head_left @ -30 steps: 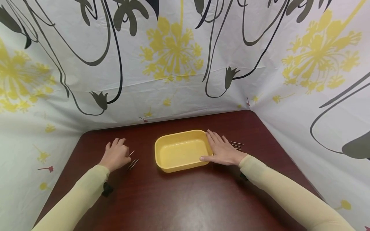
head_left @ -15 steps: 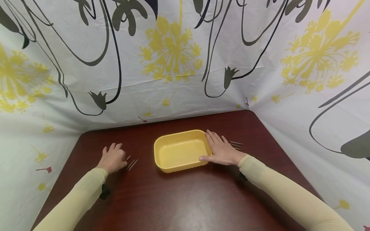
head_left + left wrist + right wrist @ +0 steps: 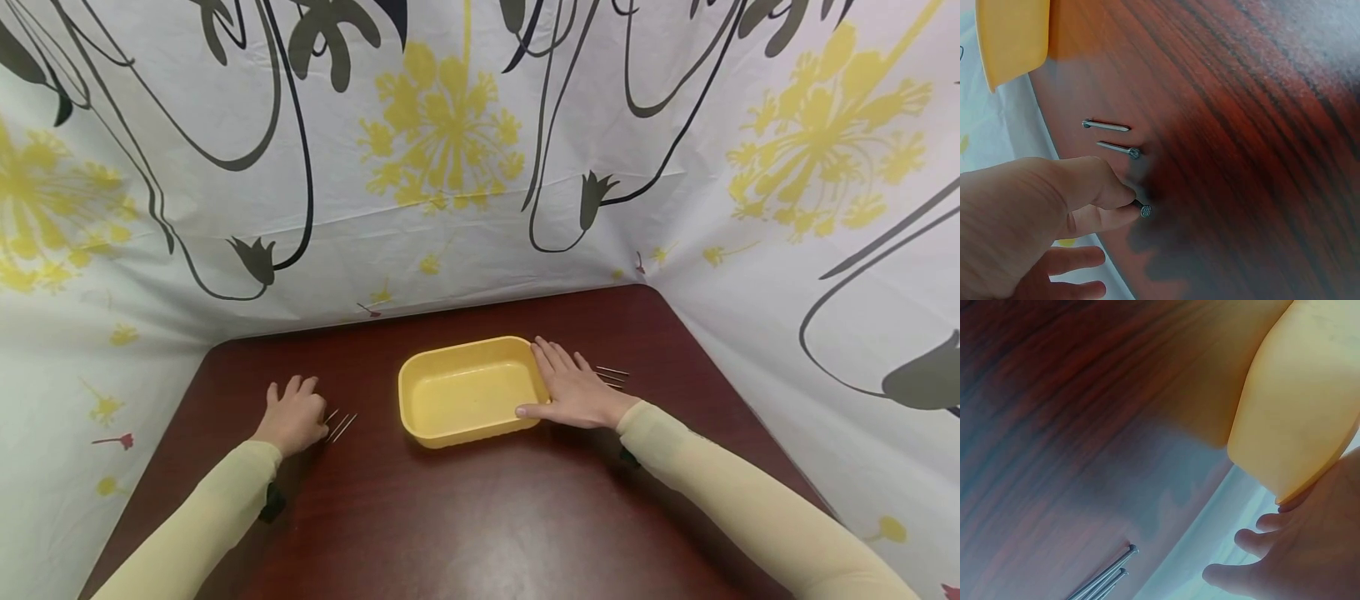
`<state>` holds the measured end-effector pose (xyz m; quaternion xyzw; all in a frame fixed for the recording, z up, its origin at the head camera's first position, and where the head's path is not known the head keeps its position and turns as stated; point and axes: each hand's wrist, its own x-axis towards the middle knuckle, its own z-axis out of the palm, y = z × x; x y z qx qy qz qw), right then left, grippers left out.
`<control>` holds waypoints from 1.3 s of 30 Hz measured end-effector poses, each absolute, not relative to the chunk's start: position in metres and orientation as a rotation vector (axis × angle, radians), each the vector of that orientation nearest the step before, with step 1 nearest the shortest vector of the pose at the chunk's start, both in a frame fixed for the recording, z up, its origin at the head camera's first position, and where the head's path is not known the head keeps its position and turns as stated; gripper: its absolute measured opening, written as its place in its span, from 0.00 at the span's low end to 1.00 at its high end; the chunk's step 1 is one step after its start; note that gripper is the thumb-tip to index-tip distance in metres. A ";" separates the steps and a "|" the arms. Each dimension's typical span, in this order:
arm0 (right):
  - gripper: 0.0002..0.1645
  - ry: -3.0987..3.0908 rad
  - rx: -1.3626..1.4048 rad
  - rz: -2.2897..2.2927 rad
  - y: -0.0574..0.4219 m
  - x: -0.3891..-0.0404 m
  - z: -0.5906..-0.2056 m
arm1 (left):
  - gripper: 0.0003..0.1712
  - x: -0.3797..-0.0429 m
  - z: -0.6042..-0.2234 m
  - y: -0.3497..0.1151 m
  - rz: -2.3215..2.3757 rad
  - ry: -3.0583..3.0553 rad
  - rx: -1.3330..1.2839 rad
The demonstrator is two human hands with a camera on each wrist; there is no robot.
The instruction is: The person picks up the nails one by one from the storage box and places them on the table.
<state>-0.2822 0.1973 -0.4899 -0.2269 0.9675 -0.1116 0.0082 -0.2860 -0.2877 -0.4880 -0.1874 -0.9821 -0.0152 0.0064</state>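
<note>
My left hand (image 3: 291, 419) is low over the left part of the table. Between thumb and index finger it pinches a metal nail (image 3: 1145, 210), whose patterned head sticks out; the rest is mostly hidden by the fingers. Two more nails lie beside it, one nail (image 3: 1107, 125) with its head to the left and one nail (image 3: 1117, 148) with its head to the right. My right hand (image 3: 573, 394) rests on the right end of a yellow plastic tub (image 3: 471, 433), fingers extended along its rim and thumb at the near side. The tub's inside shows bare.
Several nails (image 3: 613, 377) lie just right of my right hand; in the right wrist view these nails (image 3: 1107, 576) lie close together. The dark red-brown table (image 3: 480, 517) is bounded at the back and sides by a white patterned cloth (image 3: 480, 275).
My left hand has come slightly nearer to me with the nail, which now lies alongside the other two. My right hand and the tub have stayed put.
</note>
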 end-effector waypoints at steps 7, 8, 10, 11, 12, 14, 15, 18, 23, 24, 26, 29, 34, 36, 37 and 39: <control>0.75 3.022 -0.693 -0.346 0.197 -0.282 -0.490 | 0.19 -0.285 -0.492 -0.289 -0.055 -3.065 -0.591; 0.75 3.023 -0.692 -0.345 0.197 -0.282 -0.490 | 0.19 -0.286 -0.492 -0.289 -0.054 -3.066 -0.590; 0.74 3.022 -0.691 -0.344 0.197 -0.282 -0.490 | 0.17 -0.286 -0.492 -0.289 -0.053 -3.072 -0.587; 0.74 3.021 -0.689 -0.345 0.197 -0.282 -0.490 | 0.16 -0.286 -0.491 -0.289 -0.052 -3.075 -0.583; 0.74 3.019 -0.688 -0.342 0.197 -0.282 -0.490 | 0.15 -0.287 -0.490 -0.289 -0.051 -3.078 -0.582; 0.74 3.017 -0.691 -0.347 0.197 -0.282 -0.489 | 0.13 -0.288 -0.489 -0.289 -0.049 -3.076 -0.579; 0.74 3.015 -0.693 -0.351 0.197 -0.282 -0.489 | 0.13 -0.289 -0.488 -0.288 -0.050 -3.075 -0.577; 0.74 3.018 -0.695 -0.336 0.197 -0.283 -0.489 | 0.14 -0.292 -0.485 -0.287 -0.058 -3.056 -0.578; 0.75 3.022 -0.698 -0.332 0.197 -0.283 -0.490 | 0.14 -0.297 -0.480 -0.281 -0.099 -3.014 -0.591; 0.75 3.021 -0.697 -0.333 0.197 -0.283 -0.490 | 0.13 -0.297 -0.478 -0.278 -0.109 -3.003 -0.592; 0.75 3.021 -0.695 -0.336 0.197 -0.283 -0.491 | 0.10 -0.297 -0.474 -0.270 -0.129 -2.976 -0.599; 0.74 3.017 -0.694 -0.347 0.198 -0.283 -0.491 | 0.07 -0.298 -0.464 -0.253 -0.146 -2.919 -0.632; 0.74 3.015 -0.688 -0.338 0.199 -0.284 -0.492 | 0.08 -0.302 -0.450 -0.218 -0.191 -2.833 -0.764; 0.74 3.013 -0.685 -0.336 0.199 -0.284 -0.492 | 0.13 -0.303 -0.446 -0.204 -0.213 -2.835 -0.821; 0.74 3.013 -0.685 -0.336 0.199 -0.284 -0.492 | 0.16 -0.303 -0.444 -0.197 -0.215 -2.841 -0.845; 0.74 3.010 -0.685 -0.350 0.198 -0.284 -0.493 | 0.22 -0.303 -0.442 -0.183 -0.221 -2.865 -0.889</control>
